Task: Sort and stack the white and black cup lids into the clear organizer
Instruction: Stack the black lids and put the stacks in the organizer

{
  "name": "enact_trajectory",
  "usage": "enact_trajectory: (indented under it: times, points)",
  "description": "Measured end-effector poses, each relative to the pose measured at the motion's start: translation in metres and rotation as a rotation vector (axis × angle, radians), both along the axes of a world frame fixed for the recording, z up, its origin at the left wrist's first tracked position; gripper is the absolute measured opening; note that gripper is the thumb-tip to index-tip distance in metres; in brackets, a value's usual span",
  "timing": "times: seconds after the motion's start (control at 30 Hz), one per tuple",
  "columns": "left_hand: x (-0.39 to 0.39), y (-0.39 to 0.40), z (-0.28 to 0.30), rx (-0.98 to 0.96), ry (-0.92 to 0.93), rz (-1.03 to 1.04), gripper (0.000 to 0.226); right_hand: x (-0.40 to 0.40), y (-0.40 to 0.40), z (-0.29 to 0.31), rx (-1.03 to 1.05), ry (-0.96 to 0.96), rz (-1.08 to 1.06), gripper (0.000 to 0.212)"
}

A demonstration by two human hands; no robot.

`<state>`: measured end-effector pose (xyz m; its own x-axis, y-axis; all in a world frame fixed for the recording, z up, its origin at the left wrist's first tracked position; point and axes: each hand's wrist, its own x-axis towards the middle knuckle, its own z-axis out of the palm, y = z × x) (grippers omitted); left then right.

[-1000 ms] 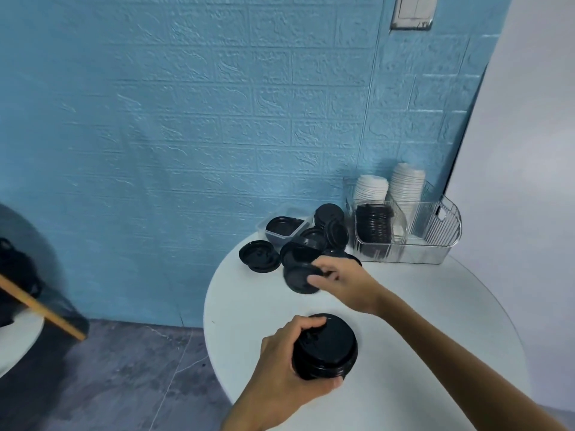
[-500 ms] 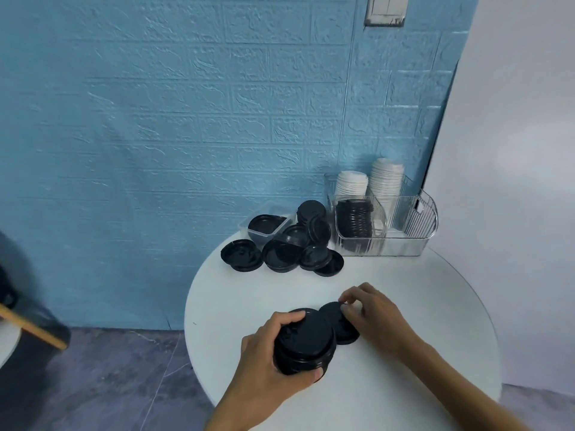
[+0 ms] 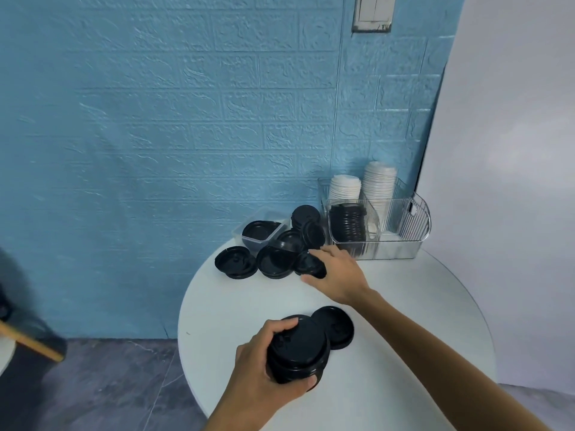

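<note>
Head view. Left hand [image 3: 264, 365] clenches around a stack of black lids [image 3: 298, 348], thumb over the top rim, held above the white round table [image 3: 404, 353]. A single black lid [image 3: 334, 326] lies flat on the table, touching the stack's far right side. Right hand [image 3: 337, 270] reaches to the loose black lid pile [image 3: 277, 259] left of the clear organizer [image 3: 389, 241], fingers pinching one pile lid [image 3: 309, 263]. The organizer holds black and white stacks.

Blue brick-textured wall [image 3: 155, 119], grey marbled floor [image 3: 109, 384], round white table [image 3: 404, 306].
</note>
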<state>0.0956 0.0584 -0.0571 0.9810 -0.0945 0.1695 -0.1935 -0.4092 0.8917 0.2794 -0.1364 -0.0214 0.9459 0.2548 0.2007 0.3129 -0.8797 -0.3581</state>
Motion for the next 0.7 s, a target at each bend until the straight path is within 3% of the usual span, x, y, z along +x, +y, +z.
enact_trajectory:
  times: [0.33, 0.53, 0.7]
  points:
    - [0.001, 0.001, 0.001, -0.021, -0.02, -0.02, 0.078, -0.016, -0.021, -0.013, 0.21, -0.1, 0.036, 0.056]
    - [0.002, -0.001, 0.001, -0.044, -0.033, -0.034, 0.079, -0.067, -0.056, -0.001, 0.587, -0.05, 0.103, 0.055]
    - [0.001, -0.002, 0.003, -0.055, -0.048, -0.023, 0.078, -0.108, -0.063, -0.021, 0.326, 0.04, 0.216, 0.052]
